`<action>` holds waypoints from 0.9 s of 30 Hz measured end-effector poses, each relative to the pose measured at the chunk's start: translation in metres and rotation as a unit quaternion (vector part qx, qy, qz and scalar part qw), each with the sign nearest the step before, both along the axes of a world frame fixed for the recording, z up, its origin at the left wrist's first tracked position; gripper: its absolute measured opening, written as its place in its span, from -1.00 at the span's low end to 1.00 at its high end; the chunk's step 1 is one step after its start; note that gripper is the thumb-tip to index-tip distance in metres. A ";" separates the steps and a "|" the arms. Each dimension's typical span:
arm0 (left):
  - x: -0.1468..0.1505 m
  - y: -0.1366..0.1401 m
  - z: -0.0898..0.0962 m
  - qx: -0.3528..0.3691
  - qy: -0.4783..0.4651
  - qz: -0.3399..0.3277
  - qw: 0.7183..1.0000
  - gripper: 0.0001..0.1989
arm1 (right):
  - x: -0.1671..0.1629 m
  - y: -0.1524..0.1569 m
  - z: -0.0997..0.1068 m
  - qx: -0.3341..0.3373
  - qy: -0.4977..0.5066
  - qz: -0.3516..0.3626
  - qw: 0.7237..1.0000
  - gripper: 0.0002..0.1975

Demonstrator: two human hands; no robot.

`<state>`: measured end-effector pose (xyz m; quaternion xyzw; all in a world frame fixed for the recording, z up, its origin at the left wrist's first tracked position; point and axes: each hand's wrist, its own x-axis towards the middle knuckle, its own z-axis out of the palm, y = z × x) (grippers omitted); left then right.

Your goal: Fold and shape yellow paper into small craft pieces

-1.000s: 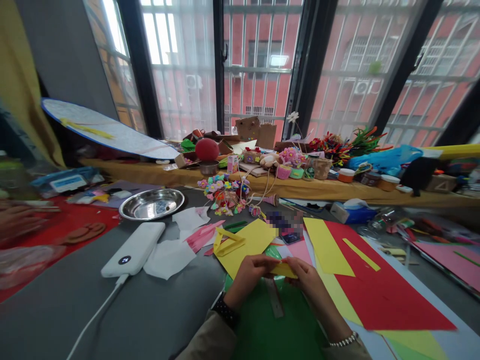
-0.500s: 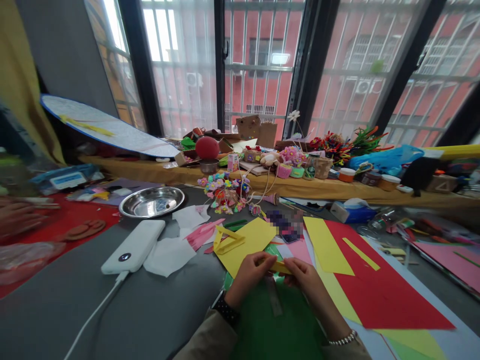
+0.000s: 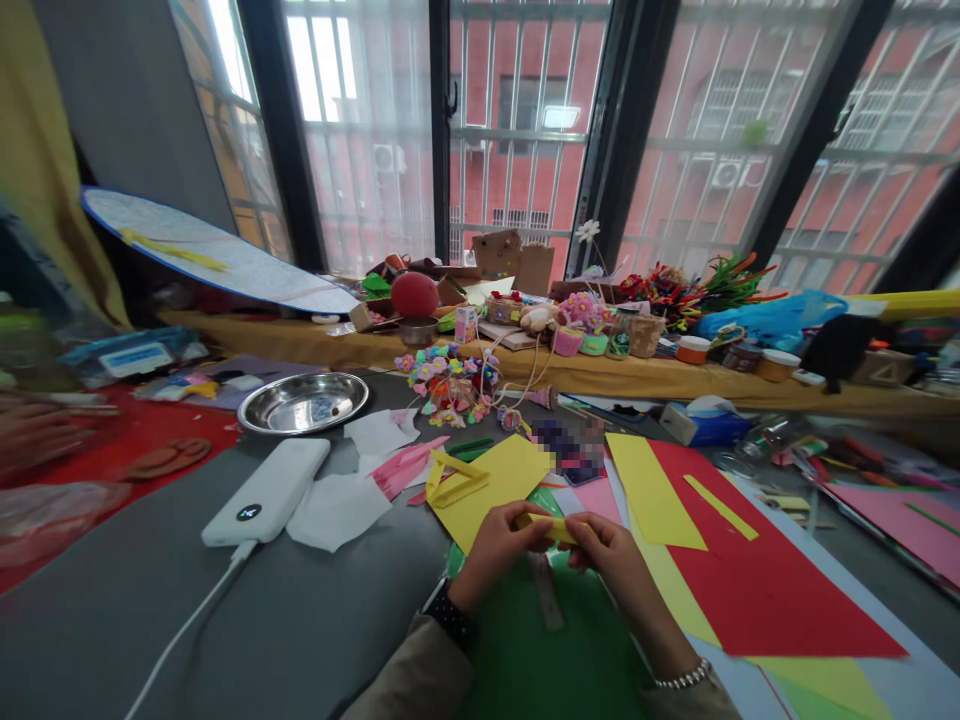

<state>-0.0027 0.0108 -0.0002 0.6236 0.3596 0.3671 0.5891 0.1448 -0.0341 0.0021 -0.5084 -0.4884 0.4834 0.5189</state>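
Note:
Between both hands is a narrow strip of yellow paper [image 3: 556, 529], held above a green sheet [image 3: 559, 650]. My left hand [image 3: 501, 545] pinches its left end between thumb and fingers. On the other end, my right hand [image 3: 604, 548] is closed with thumb and fingertips. A ruler-like grey strip [image 3: 550, 598] lies on the green sheet just below the hands. Beyond my left hand, a folded yellow paper strip [image 3: 457, 484] rests on a yellow sheet [image 3: 514, 468]. Right of my right hand, a loose yellow strip [image 3: 720, 507] lies on red paper [image 3: 795, 590].
A white power bank [image 3: 268, 492] with its cable lies at left, beside torn white paper [image 3: 337, 515]. Behind are a metal plate [image 3: 262, 425] and a cluster of colourful flowers [image 3: 450, 380]. Another person's hand [image 3: 37, 435] shows at the far left.
My fingers have shifted slightly on the yellow paper strip, and its left end now tilts up a little beside my left fingers. Otherwise the scene looks the same.

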 end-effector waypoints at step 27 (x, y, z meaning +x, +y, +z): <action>0.001 -0.002 0.003 -0.048 -0.044 0.034 0.997 -0.71 | -0.002 0.000 -0.002 0.029 -0.059 -0.007 0.998 -0.62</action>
